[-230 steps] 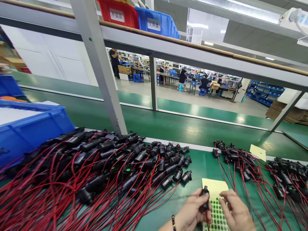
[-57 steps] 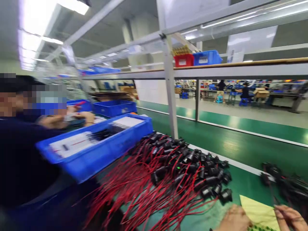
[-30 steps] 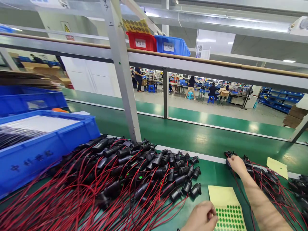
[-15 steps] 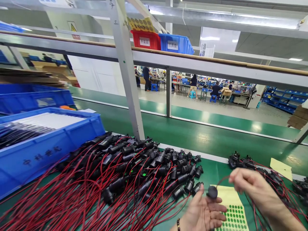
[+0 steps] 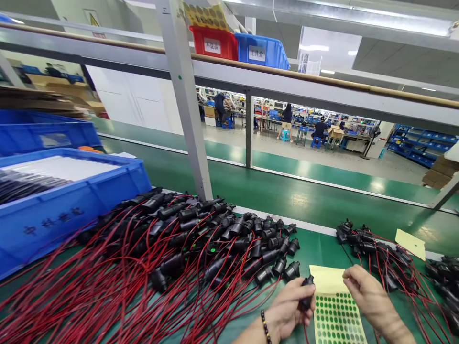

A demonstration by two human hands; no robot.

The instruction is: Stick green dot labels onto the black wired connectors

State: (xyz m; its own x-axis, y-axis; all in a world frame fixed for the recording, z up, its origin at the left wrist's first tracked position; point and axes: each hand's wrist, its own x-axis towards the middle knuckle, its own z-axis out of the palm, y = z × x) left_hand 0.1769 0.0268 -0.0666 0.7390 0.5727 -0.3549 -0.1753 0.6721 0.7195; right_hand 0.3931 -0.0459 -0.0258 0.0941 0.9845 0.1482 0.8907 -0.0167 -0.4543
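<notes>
My left hand [image 5: 292, 303] is closed around a small black pump [image 5: 306, 292], a cylinder with a narrow nozzle, and a red wire hangs below it. Under and beside the hands lies a yellow sheet of round green stickers [image 5: 339, 315]. My right hand [image 5: 371, 298] is at the sheet's upper right edge with thumb and fingers pinched together. Whatever is between those fingertips, if anything, is too small to make out. Left of my hands is a large pile of similar black pumps [image 5: 193, 234] with long red and black wires.
A smaller group of pumps [image 5: 373, 248] lies on the right, with a yellow paper [image 5: 410, 243] behind it. At the left stands a blue crate [image 5: 71, 205]. A grey post [image 5: 188, 105] rises behind the pile. Red [image 5: 215, 44] and blue [image 5: 261, 50] bins sit on the shelf.
My left hand has gone from open-palmed under the pump to gripping it upright. My right hand has let go of the wire and moved down to the sticker sheet. The view has shifted slightly.
</notes>
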